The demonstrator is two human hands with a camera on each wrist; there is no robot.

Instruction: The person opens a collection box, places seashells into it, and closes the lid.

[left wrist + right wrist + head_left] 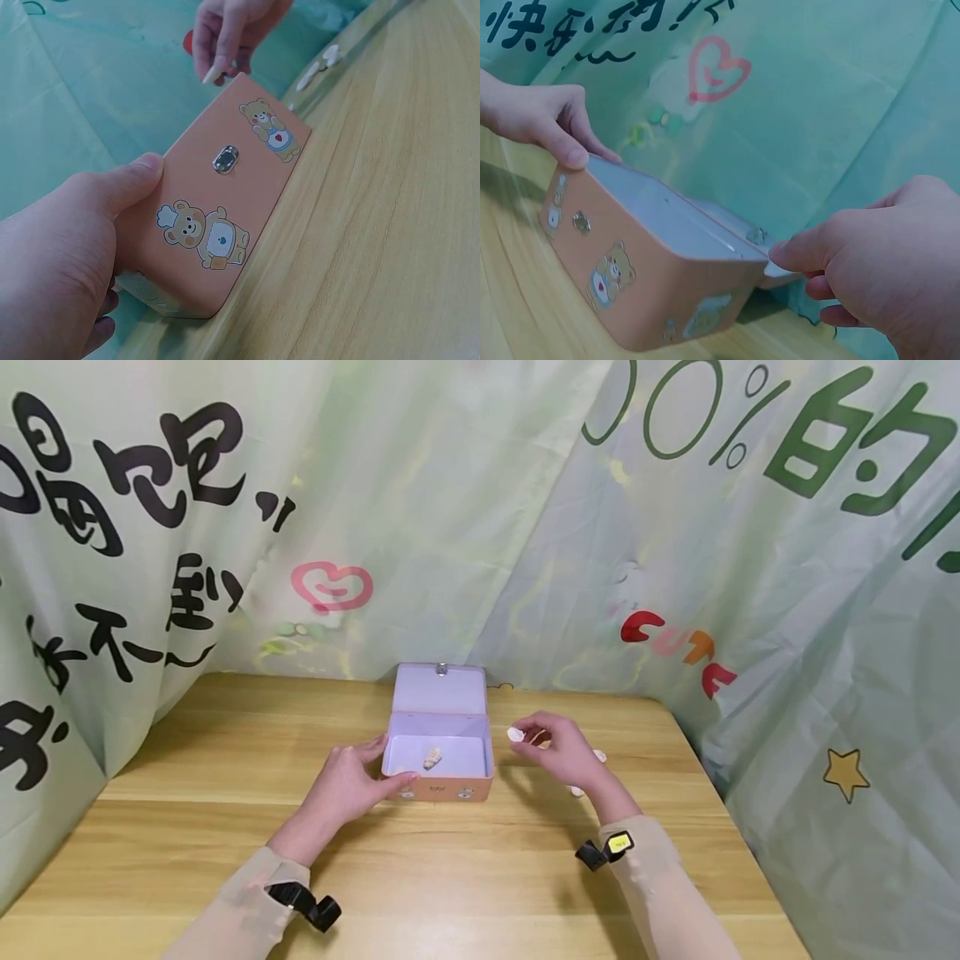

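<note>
An orange tin box point(438, 789) with bear pictures and a lilac inside stands on the table, its lid point(440, 689) raised at the back. On its floor lies a small tan shell point(432, 758). My left hand point(345, 785) holds the box by its left front corner, thumb on the front rim and the other fingers along the left side. Just right of the box, my right hand point(564, 752) pinches a white shell point(516, 735) between thumb and fingertips. In the left wrist view that shell point(212, 74) shows near the box's far upper corner.
Several white shells point(330, 54) lie on the wooden table point(450, 877), partly hidden behind my right hand in the head view. A printed curtain point(420, 527) hangs behind the table and along both sides. A metal clasp point(442, 669) sits at the lid's top edge.
</note>
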